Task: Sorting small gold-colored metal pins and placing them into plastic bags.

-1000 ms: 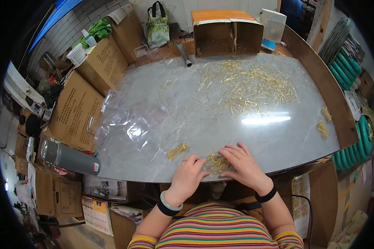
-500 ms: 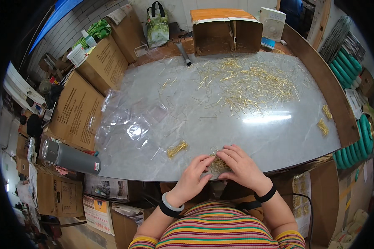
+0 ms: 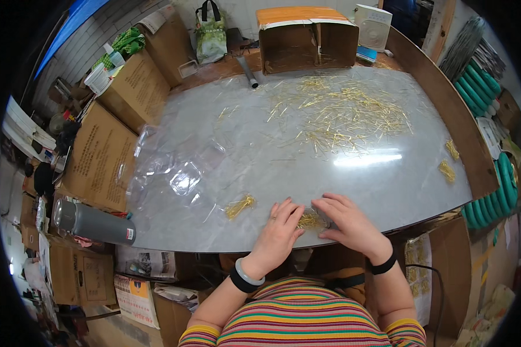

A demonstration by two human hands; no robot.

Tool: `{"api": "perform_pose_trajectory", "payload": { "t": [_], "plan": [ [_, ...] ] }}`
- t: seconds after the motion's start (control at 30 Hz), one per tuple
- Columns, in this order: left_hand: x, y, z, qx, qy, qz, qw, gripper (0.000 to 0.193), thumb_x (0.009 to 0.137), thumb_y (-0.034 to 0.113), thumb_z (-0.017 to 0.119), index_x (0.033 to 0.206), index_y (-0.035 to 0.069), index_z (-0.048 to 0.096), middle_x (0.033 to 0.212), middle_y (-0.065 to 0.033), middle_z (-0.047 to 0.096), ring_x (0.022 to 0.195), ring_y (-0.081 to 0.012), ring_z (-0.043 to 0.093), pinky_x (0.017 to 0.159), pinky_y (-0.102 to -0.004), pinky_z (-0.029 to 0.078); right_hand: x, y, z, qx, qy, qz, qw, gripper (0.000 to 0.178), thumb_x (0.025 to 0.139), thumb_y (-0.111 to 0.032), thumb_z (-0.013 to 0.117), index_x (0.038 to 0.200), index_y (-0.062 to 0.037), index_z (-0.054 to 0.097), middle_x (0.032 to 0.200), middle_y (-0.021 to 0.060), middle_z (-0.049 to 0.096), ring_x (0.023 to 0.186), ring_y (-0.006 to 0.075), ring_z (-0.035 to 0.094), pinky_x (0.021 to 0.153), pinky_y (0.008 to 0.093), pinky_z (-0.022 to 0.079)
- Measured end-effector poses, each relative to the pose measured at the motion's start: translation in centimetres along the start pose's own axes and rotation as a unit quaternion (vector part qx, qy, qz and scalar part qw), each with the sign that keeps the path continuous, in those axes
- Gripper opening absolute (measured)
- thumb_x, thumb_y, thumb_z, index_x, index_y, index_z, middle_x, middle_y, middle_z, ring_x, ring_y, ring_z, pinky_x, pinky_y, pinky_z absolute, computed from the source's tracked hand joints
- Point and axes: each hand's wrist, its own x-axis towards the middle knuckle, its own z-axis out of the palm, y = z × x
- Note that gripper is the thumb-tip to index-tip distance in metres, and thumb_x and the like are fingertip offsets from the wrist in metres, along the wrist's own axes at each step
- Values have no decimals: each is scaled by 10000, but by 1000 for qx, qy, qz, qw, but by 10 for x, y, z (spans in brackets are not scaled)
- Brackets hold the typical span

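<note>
Grey desk (image 3: 260, 179), bounded by cartons (image 3: 98, 159) at left and a brown board (image 3: 457, 121) at right; its surface extends between scattered wires (image 3: 353, 115) and the near edge. There, left hand (image 3: 276, 231) and right hand (image 3: 353, 225), thumbs apart from fingers, flank a gold wire bundle (image 3: 311, 218), partly hidden; contact unclear

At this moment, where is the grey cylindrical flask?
In the head view, the grey flask is on the left, at the tabletop's near left corner, just below a brown cardboard box and left of the left hand.
</note>
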Motion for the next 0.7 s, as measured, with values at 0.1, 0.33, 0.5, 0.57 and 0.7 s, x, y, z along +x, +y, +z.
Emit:
{"api": "perform_pose_trajectory", "payload": {
  "t": [0.1,0.33,0.5,0.57,0.7],
  "plan": [
    [2,0,8,20,12,5,1000,551,885,90,705,1384,-19,497,1362,-199,502,1343,-427,446,1154,-537,339,3,-12,24,-63,57,62,994,667,748,-145,813,1353,-52,546,1275,145,576,1216,358,517,1036,462,410],
    [-1,3,4,-6,18,3,1000,655,862,134,745,1420,-43,451,1389,-238,483,1349,-430,441,1157,-537,335,2,-23,27,-49,113,58,991,658,770,-130,792,1367,-51,525,1248,146,575,1193,357,519,1021,473,412],
    [-2,5,4,4,14,1,1000,696,854,141,758,1437,-48,429,1406,-247,475,1368,-432,425,1162,-534,328,-12,-39,37,127,177,122,968,745,820,-5,665,1490,13,339,1498,259,355,1393,451,360,1159,498,325],
    [0,7,4,2,13,-3,1000,690,855,135,755,1437,-47,431,1407,-245,476,1374,-434,418,1163,-535,326,-19,-42,53,115,190,133,966,759,822,12,627,1506,22,297,1534,273,291,1423,460,319,1174,485,308],
    [2,6,6,8,22,2,1000,633,870,89,721,1424,-42,443,1386,-244,487,1376,-446,408,1163,-539,322,-4,-50,59,156,179,111,965,750,826,50,555,1517,41,264,1567,286,245,1450,485,277,1194,490,278]
  ]
}}
